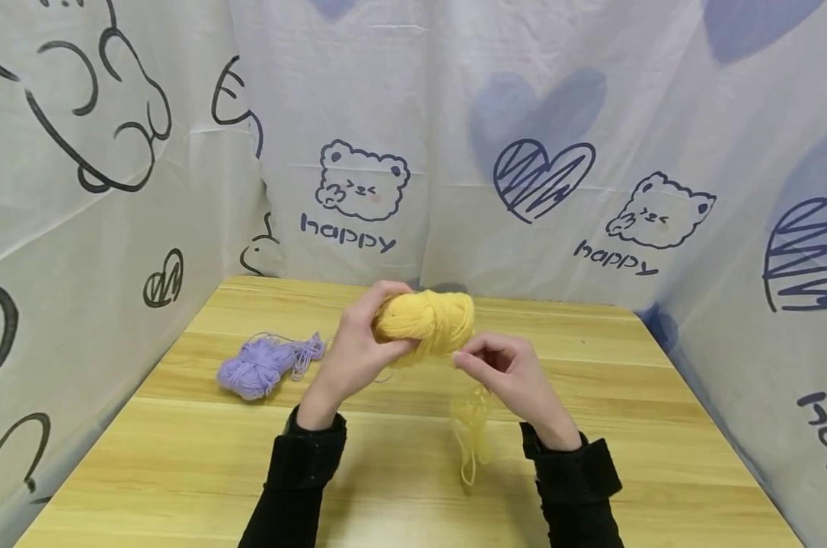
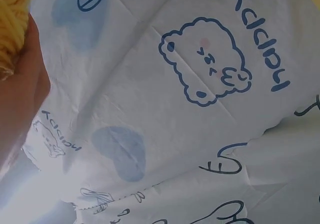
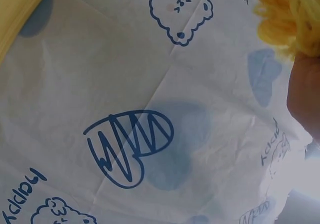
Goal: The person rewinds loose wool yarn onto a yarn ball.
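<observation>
A ball of yellow yarn (image 1: 427, 320) is held up over the table by my left hand (image 1: 359, 342), its fingers behind and thumb in front at the left end. My right hand (image 1: 512, 373) is at the ball's lower right, thumb and forefinger pinching the yellow yarn's strand. Loose yellow loops (image 1: 474, 434) hang down beneath the right fingers. Part of the yellow ball (image 2: 11, 24) shows beside the left hand (image 2: 22, 99) in the left wrist view. The right wrist view catches yellow yarn (image 3: 290, 14) above the edge of the right hand (image 3: 305, 94).
A skein of lavender yarn (image 1: 256, 369) lies on the wooden table (image 1: 592, 472) to the left, its loose strands trailing toward my left wrist. White curtains (image 1: 448, 228) printed with bears and hearts enclose the table at the back and both sides.
</observation>
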Action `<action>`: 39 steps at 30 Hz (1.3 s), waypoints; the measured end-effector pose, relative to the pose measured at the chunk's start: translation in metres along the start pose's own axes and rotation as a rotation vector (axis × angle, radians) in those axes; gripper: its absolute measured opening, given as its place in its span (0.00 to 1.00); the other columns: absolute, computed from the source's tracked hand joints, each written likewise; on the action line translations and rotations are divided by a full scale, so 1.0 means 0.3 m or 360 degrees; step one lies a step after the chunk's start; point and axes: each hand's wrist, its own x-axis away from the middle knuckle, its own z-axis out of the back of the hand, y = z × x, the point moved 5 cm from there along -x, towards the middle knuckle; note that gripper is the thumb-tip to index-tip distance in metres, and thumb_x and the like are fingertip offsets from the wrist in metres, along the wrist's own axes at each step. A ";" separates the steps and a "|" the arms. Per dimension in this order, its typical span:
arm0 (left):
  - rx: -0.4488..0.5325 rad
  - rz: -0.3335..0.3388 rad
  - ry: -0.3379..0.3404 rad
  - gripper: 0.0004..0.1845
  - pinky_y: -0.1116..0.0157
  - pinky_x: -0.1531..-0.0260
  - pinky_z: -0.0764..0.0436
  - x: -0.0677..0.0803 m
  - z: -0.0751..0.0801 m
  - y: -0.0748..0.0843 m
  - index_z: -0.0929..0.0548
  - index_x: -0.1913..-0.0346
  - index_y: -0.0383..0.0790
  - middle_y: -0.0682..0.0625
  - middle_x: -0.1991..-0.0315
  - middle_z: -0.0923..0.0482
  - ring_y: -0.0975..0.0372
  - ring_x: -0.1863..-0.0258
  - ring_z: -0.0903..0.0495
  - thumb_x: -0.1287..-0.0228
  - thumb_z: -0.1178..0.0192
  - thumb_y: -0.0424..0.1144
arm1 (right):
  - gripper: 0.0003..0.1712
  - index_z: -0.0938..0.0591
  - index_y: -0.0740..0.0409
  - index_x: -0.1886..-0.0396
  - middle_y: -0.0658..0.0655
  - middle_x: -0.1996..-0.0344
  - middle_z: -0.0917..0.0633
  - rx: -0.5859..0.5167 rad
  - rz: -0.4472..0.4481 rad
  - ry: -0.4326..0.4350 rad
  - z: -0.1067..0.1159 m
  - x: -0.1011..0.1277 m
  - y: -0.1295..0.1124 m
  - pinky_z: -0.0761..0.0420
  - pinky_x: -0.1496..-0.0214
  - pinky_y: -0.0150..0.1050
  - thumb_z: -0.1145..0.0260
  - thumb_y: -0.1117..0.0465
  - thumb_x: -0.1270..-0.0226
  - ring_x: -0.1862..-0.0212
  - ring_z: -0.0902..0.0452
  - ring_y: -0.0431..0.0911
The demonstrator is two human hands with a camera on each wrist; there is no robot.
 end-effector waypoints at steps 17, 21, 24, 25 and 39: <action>-0.0342 -0.0165 -0.0528 0.27 0.61 0.47 0.21 0.015 -0.065 0.010 0.21 0.49 0.43 0.51 0.50 0.21 0.61 0.50 0.22 0.56 0.32 0.23 | 0.04 0.21 0.58 0.60 0.50 0.73 0.26 -0.0016 0.0006 0.0174 0.051 0.015 0.006 0.36 0.76 0.37 0.39 0.64 0.32 0.78 0.40 0.42; -0.0147 -0.0204 -0.0676 0.26 0.64 0.50 0.21 0.021 -0.070 0.010 0.21 0.50 0.45 0.52 0.51 0.20 0.63 0.52 0.23 0.55 0.33 0.23 | 0.07 0.20 0.59 0.56 0.48 0.70 0.25 -0.0027 0.0123 0.0233 0.063 0.017 0.071 0.42 0.75 0.34 0.40 0.68 0.32 0.77 0.44 0.39; 0.0016 -0.0244 -0.0763 0.26 0.64 0.49 0.22 0.025 -0.069 0.019 0.22 0.50 0.45 0.52 0.52 0.19 0.62 0.53 0.23 0.55 0.32 0.24 | 0.06 0.20 0.59 0.58 0.47 0.73 0.26 -0.0013 0.0112 0.0268 0.067 0.013 0.087 0.44 0.76 0.34 0.39 0.67 0.33 0.78 0.45 0.40; 0.0076 -0.0247 -0.0785 0.26 0.64 0.49 0.22 0.028 -0.066 0.021 0.22 0.50 0.45 0.51 0.52 0.20 0.62 0.53 0.23 0.55 0.32 0.24 | 0.05 0.20 0.59 0.59 0.48 0.75 0.27 -0.0009 0.0088 0.0276 0.066 0.010 0.080 0.44 0.77 0.35 0.38 0.67 0.33 0.79 0.46 0.40; 0.0909 0.0020 -0.0571 0.34 0.60 0.52 0.17 0.043 0.028 0.051 0.25 0.49 0.52 0.51 0.46 0.25 0.58 0.50 0.24 0.58 0.39 0.17 | 0.05 0.20 0.59 0.61 0.45 0.72 0.19 -0.0162 -0.0163 0.0181 0.030 -0.024 0.099 0.26 0.73 0.28 0.39 0.68 0.33 0.74 0.29 0.36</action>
